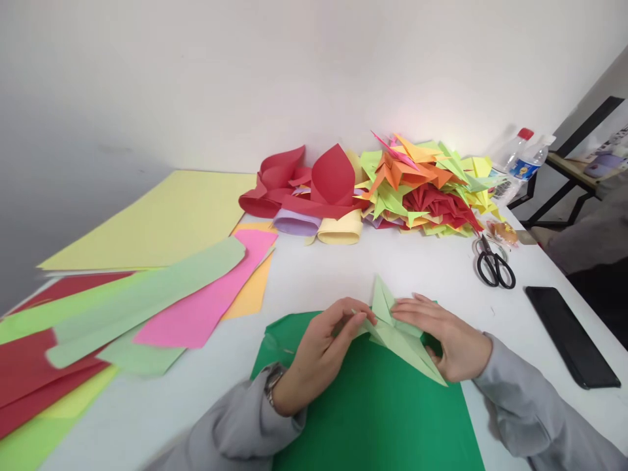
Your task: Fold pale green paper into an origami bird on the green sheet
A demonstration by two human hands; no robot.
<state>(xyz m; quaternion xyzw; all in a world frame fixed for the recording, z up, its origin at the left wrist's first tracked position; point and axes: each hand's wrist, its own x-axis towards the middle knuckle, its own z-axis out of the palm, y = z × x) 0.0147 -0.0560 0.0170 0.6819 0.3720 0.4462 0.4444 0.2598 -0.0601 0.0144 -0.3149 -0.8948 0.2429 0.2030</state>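
Folded light-green paper (400,333) sat on a dark green sheet (373,412) at near-centre of the white table (392,261); one point tipped up toward the wall, a longer point ran down-right. Loose coloured sheets (147,288) were fanned out at far left, well apart from the hands. Left hand (321,350) angled in from lower left, wrist bent, watch (272,383) at the cuff; fingers were curled, thumb and forefinger pinched onto the paper's left edge. Right hand (444,333) lay palm-down over the paper's right half; fingers stretched leftward, pressing flat, clasping nothing; its fingertips were just beside the left hand's. Both arms were in grey sleeves. Pile of folded paper shapes (417,183) sat behind, against the wall. Scissors (494,265) lay right of the hands, blades closed, handles nearest; black phone (572,337) lay further right near the table edge; two bottles (527,157) were at the far right corner.
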